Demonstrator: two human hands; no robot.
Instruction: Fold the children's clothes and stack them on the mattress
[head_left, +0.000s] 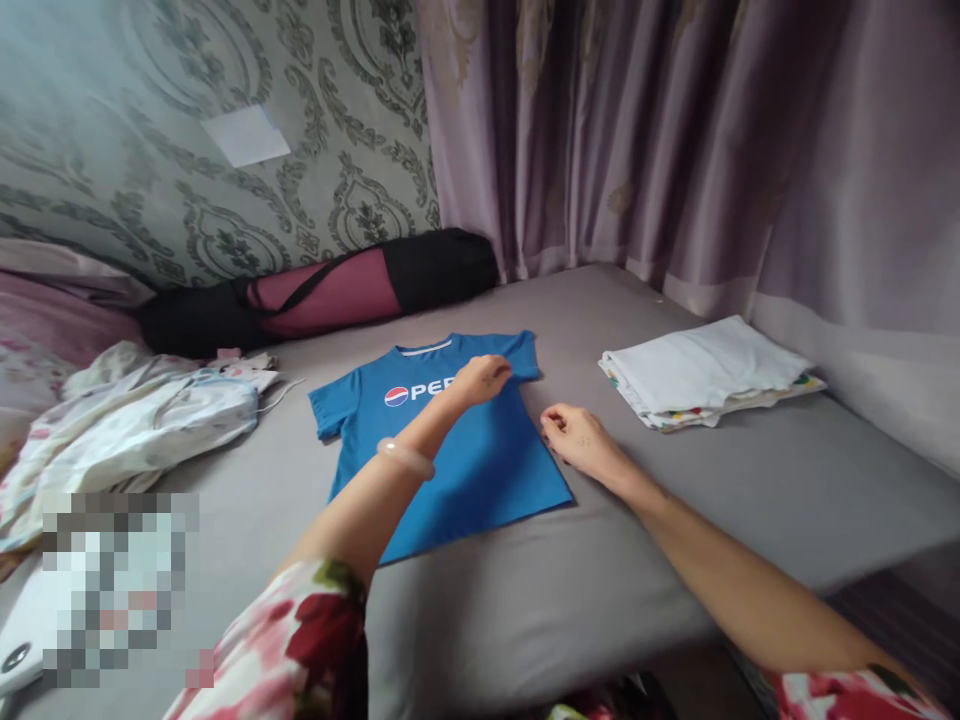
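A blue T-shirt [450,480] with a white PEPSI-style print and round logo lies flat on the grey bed sheet, its neckline away from me. My left hand [484,380] is over the upper right of the shirt, covering part of the lettering. Its fingers are curled together near the right sleeve, and what they hold, if anything, is hidden. Just beside the shirt's right side edge is my right hand [581,438]. Its fingers are closed in a pinch; whether they have fabric between them I cannot make out. A pale bangle [406,458] circles my left wrist.
Folded white cloth [705,365] with a patterned underside lies at the right. Crumpled light clothes [150,415] are heaped at the left. A long black and maroon bag [330,290] rests along the wall. Purple curtains [622,130] hang behind the bed [750,500].
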